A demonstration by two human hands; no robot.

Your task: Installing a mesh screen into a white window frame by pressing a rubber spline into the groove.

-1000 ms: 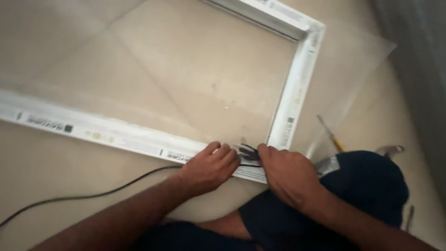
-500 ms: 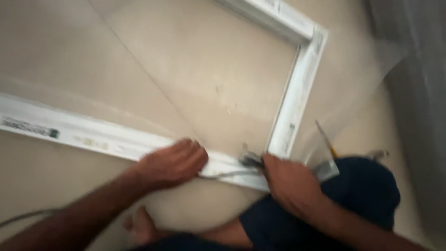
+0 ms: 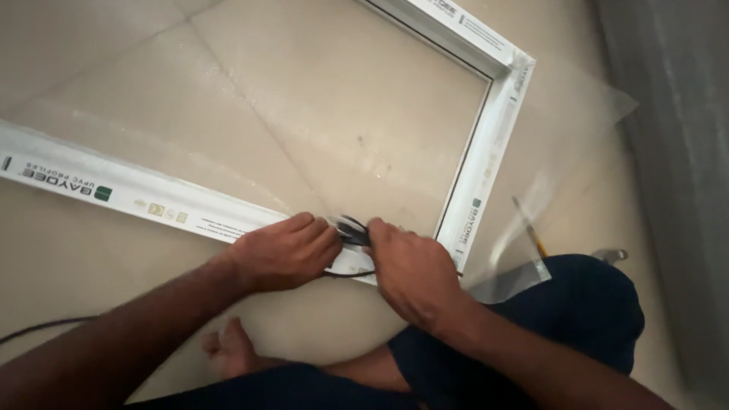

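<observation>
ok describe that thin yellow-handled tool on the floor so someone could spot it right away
Start at the white window frame lying flat on the beige floor, and follow its right-hand bar down to the near corner. Just right of that corner, by the person's dark blue trouser knee, lies the thin tool on a clear plastic sheet. It is the only slim stick there with a yellow handle end.

A single head-mounted view is provided. The floor (image 3: 114, 288) is viewed steeply downward from close above the seated person's lap. The white frame (image 3: 486, 152) is seen extending toward the floor's far right. No second view is supplied.
</observation>
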